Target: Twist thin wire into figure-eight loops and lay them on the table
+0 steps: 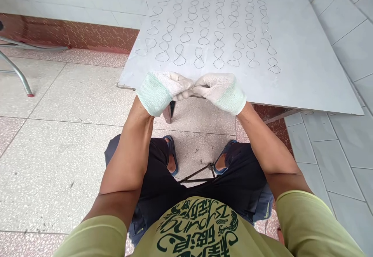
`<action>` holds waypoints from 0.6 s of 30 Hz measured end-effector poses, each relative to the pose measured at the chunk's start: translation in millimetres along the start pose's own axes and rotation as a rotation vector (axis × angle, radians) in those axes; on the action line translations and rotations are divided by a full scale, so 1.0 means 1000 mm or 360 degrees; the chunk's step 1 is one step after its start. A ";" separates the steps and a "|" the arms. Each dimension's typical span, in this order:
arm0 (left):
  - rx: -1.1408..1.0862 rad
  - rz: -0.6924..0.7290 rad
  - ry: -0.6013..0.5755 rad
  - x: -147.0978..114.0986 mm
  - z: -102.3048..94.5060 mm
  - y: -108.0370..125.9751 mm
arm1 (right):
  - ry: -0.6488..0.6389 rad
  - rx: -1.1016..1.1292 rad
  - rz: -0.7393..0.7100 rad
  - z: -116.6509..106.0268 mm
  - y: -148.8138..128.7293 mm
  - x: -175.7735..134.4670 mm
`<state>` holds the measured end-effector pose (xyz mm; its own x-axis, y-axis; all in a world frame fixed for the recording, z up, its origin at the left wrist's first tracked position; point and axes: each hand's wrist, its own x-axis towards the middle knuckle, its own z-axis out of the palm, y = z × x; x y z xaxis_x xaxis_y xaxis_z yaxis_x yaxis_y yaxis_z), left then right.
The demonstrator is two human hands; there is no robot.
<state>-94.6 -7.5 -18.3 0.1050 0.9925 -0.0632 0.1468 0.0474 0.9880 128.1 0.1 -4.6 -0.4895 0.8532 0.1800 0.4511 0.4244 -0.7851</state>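
Note:
My left hand (169, 88) and my right hand (220, 90) both wear white knitted gloves with pale green cuffs. They meet fingertip to fingertip at the near edge of the white tabletop (305, 58). The fingers of each are pinched closed; whatever lies between them is hidden or too thin to make out. Just beyond the gloves, rows of thin dark loops twisted into figure-eights, one of them a loop (180, 55), lie flat on the tabletop. From this view I cannot tell whether they are wire or cord.
White tiled walls (344, 20) border the table at the back and right. A metal chair leg (19, 72) stands on the speckled floor (72, 152) at left. Below the table edge are a brown table leg (167, 115), my sandalled feet and a dark folding frame (201, 180).

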 end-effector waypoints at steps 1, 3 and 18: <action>0.0024 0.0019 -0.0047 -0.002 0.000 0.005 | 0.0048 0.0010 -0.0001 -0.002 0.000 -0.001; 0.0051 0.0078 -0.0063 -0.006 -0.001 0.014 | 0.0070 0.0050 0.0013 -0.005 0.001 -0.002; 0.0017 0.0076 0.0100 -0.008 0.002 0.014 | 0.0254 0.0200 0.0142 0.006 0.001 0.000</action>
<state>-91.1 -14.6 -3.9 0.0501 0.9987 -0.0066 0.1536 -0.0012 0.9881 124.2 -0.8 -8.6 -0.3228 0.9271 0.1904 0.3861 0.3127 -0.8678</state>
